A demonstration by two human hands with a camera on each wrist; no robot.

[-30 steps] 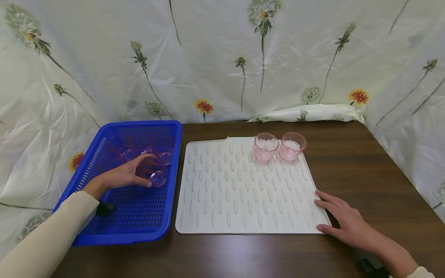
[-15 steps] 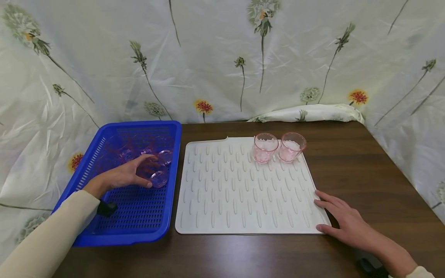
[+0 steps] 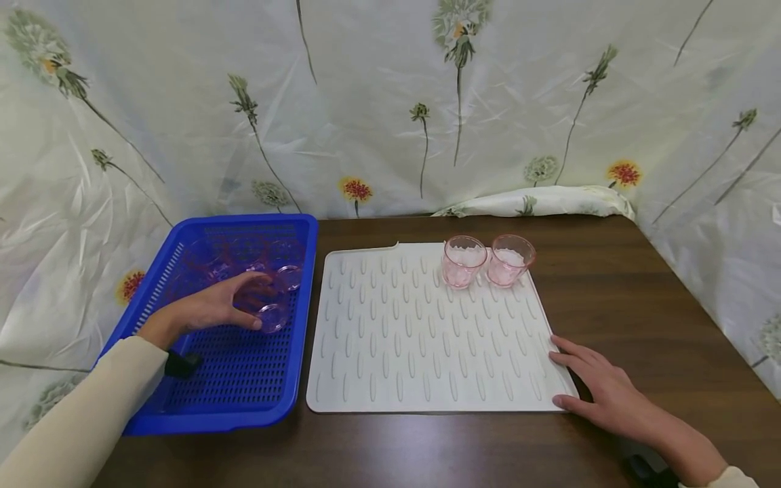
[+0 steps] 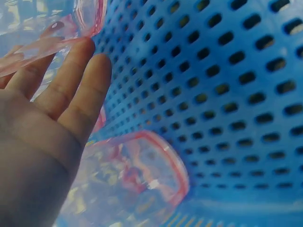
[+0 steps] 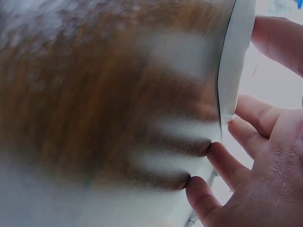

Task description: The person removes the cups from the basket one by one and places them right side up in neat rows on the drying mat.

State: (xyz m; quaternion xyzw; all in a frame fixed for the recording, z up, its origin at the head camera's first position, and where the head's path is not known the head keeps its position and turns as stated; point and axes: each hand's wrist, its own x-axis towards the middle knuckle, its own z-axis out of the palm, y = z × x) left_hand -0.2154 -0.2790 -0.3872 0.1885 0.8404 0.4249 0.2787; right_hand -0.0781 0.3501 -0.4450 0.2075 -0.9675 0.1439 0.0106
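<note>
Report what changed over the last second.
The left hand and the glass at its thumb shifted slightly left inside the blue basket. Nothing was visibly let go. The right hand stays at the white mat's right edge; both upright pink glasses stand unmoved.

Flowered cloth point(image 3: 366, 102) along 3 sides of a brown table point(image 3: 610, 291)

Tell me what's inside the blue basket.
Inside the basket are several clear, pink-tinted glasses, clustered toward its far end. The left grip is among them, touching one. It covers part of the cluster, so their exact number cannot be told.
</note>
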